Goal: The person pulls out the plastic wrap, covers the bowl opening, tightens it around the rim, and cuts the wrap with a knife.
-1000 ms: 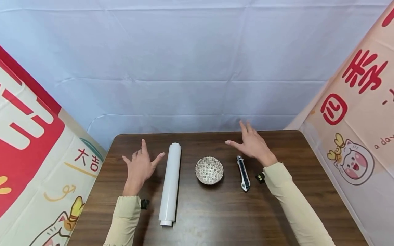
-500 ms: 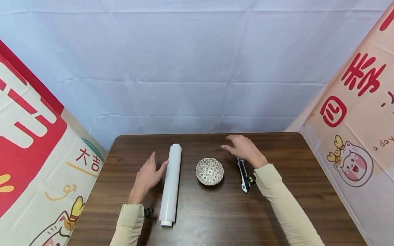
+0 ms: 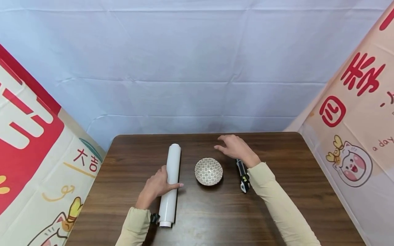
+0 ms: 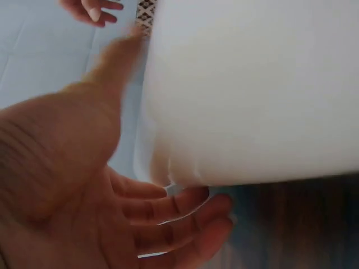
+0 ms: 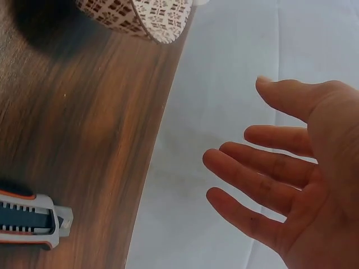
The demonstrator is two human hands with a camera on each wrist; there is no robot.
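Note:
A glossy white roll of plastic wrap [image 3: 168,205] lies lengthwise on the dark wooden table. My left hand [image 3: 157,184] is at its middle, with the thumb reaching across the top and the other fingers along its left side. In the left wrist view those fingers [image 4: 185,210] are only slightly bent beside the roll [image 4: 252,95], and the thumb is blurred. To the right of the roll stands a small patterned bowl [image 3: 208,172]. My right hand [image 3: 235,147] hovers beyond the bowl, fingers loosely spread and holding nothing. A utility knife [image 5: 31,220] lies below my right wrist, partly hidden in the head view.
The brown wooden table [image 3: 209,218] has its far edge just beyond my right hand. A pale cloth backdrop [image 3: 184,68] hangs behind it, and printed cloths [image 3: 351,112] flank both sides. A small wrist camera [image 3: 155,218] sits at my left cuff, close to the roll.
My left hand has moved right and nearer, from beside the roll to over its middle. My right hand has moved slightly left and nearer, its fingers relaxing. Roll, bowl and knife have stayed in place.

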